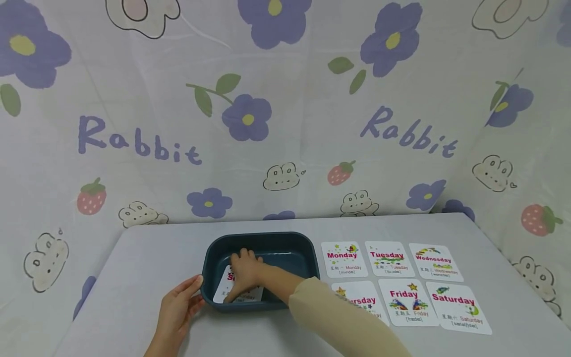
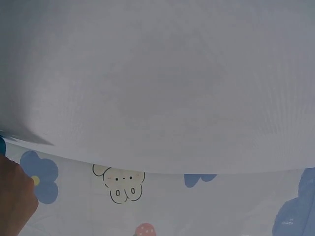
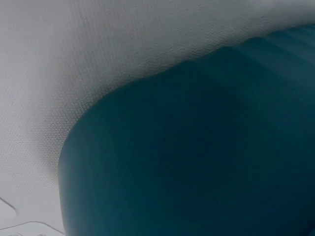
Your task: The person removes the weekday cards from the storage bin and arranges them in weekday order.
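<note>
A dark teal rectangular bin (image 1: 285, 243) stands on the table. My left hand (image 1: 176, 310) holds its left end, with the thumb at the rim and the fingers against the outer wall. My right hand (image 1: 245, 272) reaches inside and grips a white Sunday card (image 1: 221, 292), fingers at its far side and thumb near its front edge. The hand covers much of the card's print. Part of my left hand (image 2: 15, 196) shows at the lower left of the left wrist view. In the right wrist view the teal bin (image 3: 187, 147) fills most of the picture.
Two rows of weekday cards lie right of the bin: Monday (image 1: 343, 260), Tuesday (image 1: 387, 260) and Wednesday (image 1: 434, 263) behind, Thursday (image 1: 359, 292), Friday (image 1: 408, 302) and Saturday (image 1: 459, 307) in front. My right sleeve (image 1: 339, 317) overlaps Thursday. A printed curtain (image 1: 308, 148) hangs behind the table.
</note>
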A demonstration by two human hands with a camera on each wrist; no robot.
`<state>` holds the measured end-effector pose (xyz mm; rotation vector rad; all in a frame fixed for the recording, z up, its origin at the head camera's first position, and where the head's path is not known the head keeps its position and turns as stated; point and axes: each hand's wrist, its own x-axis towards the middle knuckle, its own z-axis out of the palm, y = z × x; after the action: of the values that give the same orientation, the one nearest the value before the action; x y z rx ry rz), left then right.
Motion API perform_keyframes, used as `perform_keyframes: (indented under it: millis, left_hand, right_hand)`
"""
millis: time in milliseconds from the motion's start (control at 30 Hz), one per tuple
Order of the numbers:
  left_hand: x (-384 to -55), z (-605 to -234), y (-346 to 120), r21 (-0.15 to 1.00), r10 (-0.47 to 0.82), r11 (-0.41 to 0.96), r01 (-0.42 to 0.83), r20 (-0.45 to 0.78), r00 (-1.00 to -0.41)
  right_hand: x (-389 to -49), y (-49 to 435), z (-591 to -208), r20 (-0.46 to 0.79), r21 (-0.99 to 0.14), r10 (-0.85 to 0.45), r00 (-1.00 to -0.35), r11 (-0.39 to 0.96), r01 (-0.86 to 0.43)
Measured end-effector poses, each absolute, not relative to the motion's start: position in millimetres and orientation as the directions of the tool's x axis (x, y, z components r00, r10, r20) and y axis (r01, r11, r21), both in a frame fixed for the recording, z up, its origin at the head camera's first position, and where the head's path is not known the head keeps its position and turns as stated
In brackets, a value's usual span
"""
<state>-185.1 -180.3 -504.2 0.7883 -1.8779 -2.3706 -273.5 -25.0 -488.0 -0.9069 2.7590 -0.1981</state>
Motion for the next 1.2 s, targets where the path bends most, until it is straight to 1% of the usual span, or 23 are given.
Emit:
perform_keyframes:
  millis: [133,267,400,633,800,967,1200]
  left_hand:
    - [-185,-504,-180,0.915,-0.315,-0.279,-0.292,-0.375,-0.872]
    - [-185,-503,-180,0.917,-0.314,-0.274,-0.29,-0.37,-0.874]
    - [-185,-503,-179,0.919,-0.317,-0.274,-0.284,-0.366,-0.875]
    - [-186,-503,-179,0.919,-0.314,-0.273,-0.284,-0.364,-0.877]
    - [-187,-504,-179,0.916,-0.316,-0.288,-0.279,-0.366,-0.876]
    - [-186,-505,-179,0.915,-0.315,-0.286,-0.286,-0.371,-0.873]
    - [-186,-504,-181,0.916,-0.318,-0.272,-0.296,-0.376,-0.87]
  right_hand:
    - [-275,-24,-487,-0.196,-0.31,-0.59,-0.783,0.795,-0.521]
    - [-274,-23,-486,-0.208,-0.34,-0.58,-0.787,0.798,-0.498]
    - [-274,-23,-488,-0.198,-0.287,-0.573,-0.796,0.81,-0.511]
    - [-271,-23,-484,-0.203,-0.279,-0.536,-0.82,0.834,-0.476]
    - [-270,-23,-475,-0.236,-0.252,-0.524,-0.818,0.846,-0.469]
    - [-269,-24,-471,-0.271,-0.219,-0.531,-0.803,0.846,-0.485]
    - [-277,-14,-461,-0.282,-0.16,-0.598,-0.751,0.801,-0.577]
